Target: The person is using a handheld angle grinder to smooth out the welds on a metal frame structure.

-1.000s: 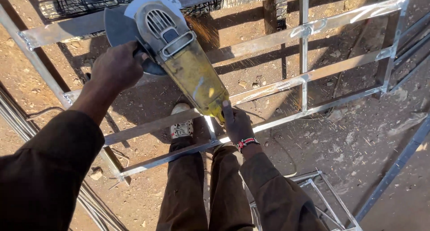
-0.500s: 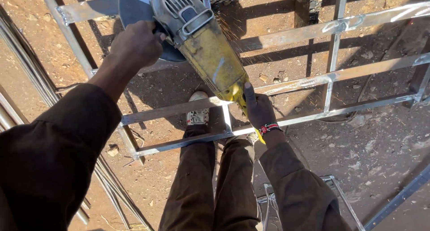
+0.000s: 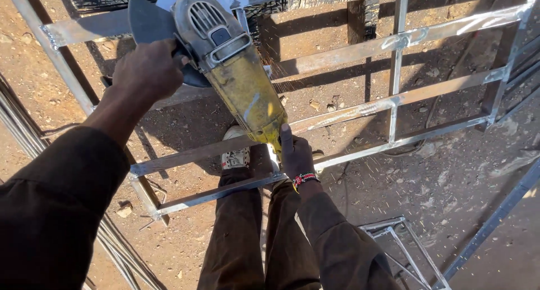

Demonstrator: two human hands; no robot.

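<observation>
The person is wearing dark brown long sleeves on both arms. The left sleeve is showing as a broad, smooth mass of cloth at 8 o'clock, ending in a plain cuff short of the left hand. The right sleeve is creasing in folds at 5 o'clock. A beaded bracelet in red, white and dark beads is circling the wrist below the right hand. Brown trousers of the same shade are wrinkling down both legs, and a pale, dusty shoe is showing beyond them.
</observation>
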